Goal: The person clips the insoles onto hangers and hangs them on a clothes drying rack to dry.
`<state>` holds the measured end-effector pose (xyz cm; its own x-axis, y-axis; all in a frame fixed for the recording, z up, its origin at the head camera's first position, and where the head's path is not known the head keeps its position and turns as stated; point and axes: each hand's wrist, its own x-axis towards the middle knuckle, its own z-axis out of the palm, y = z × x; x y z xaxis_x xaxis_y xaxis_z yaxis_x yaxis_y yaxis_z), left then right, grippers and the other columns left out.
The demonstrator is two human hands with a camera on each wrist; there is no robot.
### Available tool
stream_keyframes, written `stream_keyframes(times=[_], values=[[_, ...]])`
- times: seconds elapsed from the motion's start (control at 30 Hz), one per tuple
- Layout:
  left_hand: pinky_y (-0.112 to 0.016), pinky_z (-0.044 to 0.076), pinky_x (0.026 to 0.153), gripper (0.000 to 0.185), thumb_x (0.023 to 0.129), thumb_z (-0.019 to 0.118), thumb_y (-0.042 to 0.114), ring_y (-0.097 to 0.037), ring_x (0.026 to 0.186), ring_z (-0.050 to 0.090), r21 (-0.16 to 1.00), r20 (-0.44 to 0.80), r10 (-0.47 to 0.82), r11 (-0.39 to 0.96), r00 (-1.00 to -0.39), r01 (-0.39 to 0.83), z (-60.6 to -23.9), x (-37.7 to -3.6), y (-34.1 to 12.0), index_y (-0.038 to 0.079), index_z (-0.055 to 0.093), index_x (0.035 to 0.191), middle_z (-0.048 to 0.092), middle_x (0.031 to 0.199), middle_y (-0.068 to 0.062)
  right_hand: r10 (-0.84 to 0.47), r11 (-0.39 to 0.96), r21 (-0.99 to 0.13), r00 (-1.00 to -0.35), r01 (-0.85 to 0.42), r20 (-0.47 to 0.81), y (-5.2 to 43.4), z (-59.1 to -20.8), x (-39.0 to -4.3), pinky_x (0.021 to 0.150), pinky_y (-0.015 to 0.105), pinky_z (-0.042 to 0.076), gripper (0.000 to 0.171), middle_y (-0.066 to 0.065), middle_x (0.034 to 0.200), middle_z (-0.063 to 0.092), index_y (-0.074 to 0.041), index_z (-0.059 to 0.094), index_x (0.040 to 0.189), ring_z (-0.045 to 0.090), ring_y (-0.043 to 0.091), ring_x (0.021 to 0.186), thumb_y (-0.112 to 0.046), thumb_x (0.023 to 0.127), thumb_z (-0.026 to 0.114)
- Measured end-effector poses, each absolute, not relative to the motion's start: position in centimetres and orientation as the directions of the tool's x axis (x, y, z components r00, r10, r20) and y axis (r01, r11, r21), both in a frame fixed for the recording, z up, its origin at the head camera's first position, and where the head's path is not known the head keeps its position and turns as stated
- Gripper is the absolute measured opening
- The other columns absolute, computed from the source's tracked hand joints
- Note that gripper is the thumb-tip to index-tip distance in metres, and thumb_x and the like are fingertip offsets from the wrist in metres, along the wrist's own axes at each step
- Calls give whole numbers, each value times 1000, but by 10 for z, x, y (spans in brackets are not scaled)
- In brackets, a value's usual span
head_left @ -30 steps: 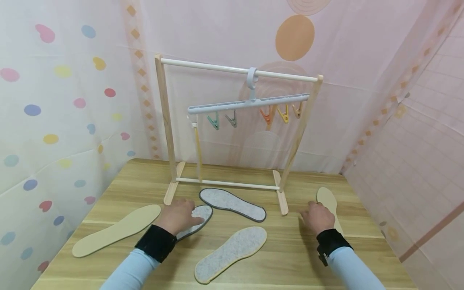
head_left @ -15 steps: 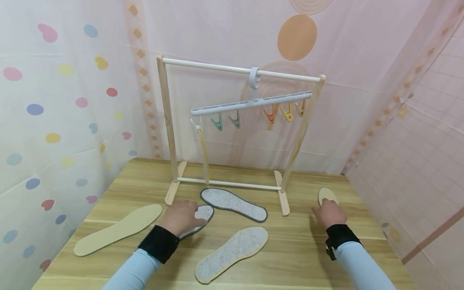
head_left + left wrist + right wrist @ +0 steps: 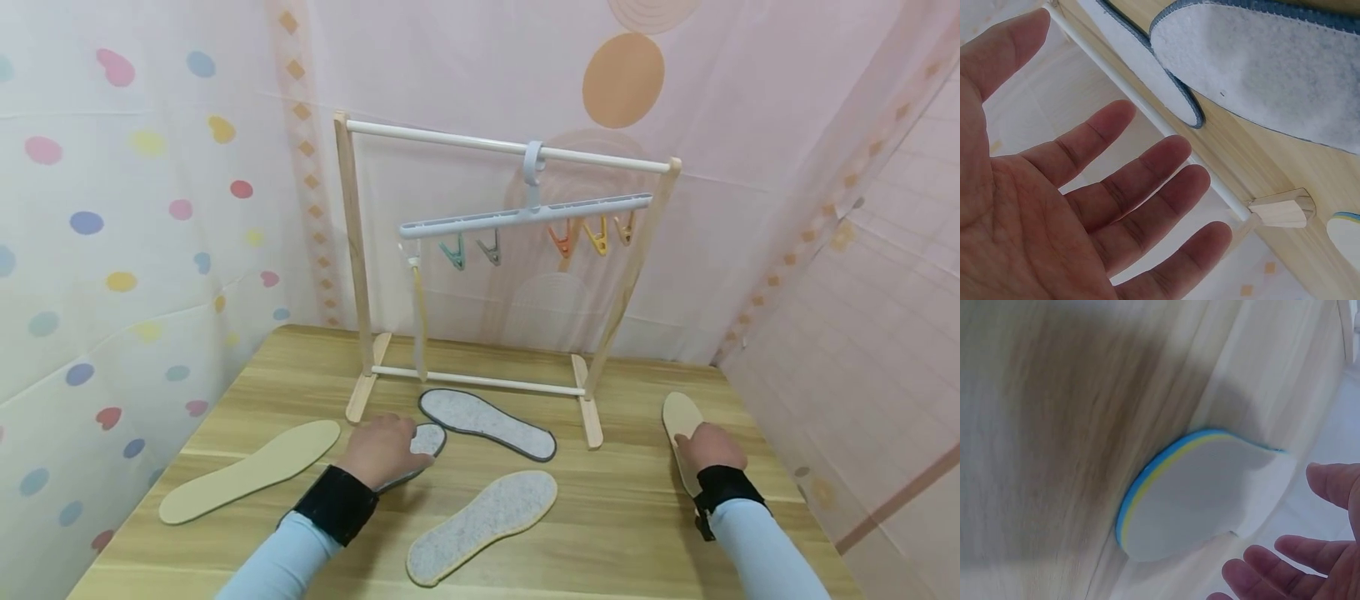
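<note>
Down on the wooden table (image 3: 615, 533), the left hand (image 3: 384, 450) is laid with fingers spread and relaxed over a grey felt insole with a dark rim (image 3: 424, 442), at 7 o'clock of the drying rack (image 3: 504, 275). At 4 o'clock of the rack, the right hand (image 3: 708, 447) is held open over a beige insole (image 3: 678, 417), nothing being gripped; whether it is touched cannot be told.
</note>
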<state>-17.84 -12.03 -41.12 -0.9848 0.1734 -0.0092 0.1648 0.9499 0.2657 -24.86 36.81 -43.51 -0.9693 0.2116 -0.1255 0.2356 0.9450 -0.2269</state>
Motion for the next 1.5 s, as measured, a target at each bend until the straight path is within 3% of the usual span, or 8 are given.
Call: stream_keyframes(times=[0.17, 0.63, 0.93, 1.5], values=[[-49, 51, 68, 43, 79, 78, 43, -33, 87, 62, 250, -1, 168, 955, -986, 162, -412, -177, -116, 4, 67, 95, 63, 90, -13, 204, 951, -216, -974, 221, -101, 371, -439, -247, 52, 41, 45, 44, 11, 65, 57, -1, 62, 67, 58, 26, 62, -31, 99, 53], [-51, 51, 69, 46, 77, 80, 44, -33, 87, 61, 239, 9, 203, 950, -979, 200, -414, -169, -104, 4, 67, 94, 63, 88, -12, 214, 948, -214, -970, 234, -114, 375, -439, -249, 57, 47, 47, 44, 14, 67, 60, 2, 64, 71, 61, 31, 67, -31, 98, 53], [-55, 50, 74, 51, 77, 79, 45, -37, 94, 60, 227, -13, 218, 951, -976, 210, -414, -168, -99, 1, 66, 100, 64, 96, -18, 219, 951, -203, -972, 232, -87, 372, -447, -255, 59, 49, 49, 43, 26, 80, 65, 7, 67, 82, 65, 38, 75, -31, 97, 53], [-54, 49, 76, 54, 78, 79, 46, -36, 92, 59, 227, -23, 228, 949, -973, 217, -416, -168, -94, 0, 67, 104, 63, 96, -17, 217, 955, -173, -965, 241, -146, 368, -444, -266, 69, 54, 50, 46, 32, 93, 65, 9, 67, 89, 64, 42, 84, -34, 98, 52]])
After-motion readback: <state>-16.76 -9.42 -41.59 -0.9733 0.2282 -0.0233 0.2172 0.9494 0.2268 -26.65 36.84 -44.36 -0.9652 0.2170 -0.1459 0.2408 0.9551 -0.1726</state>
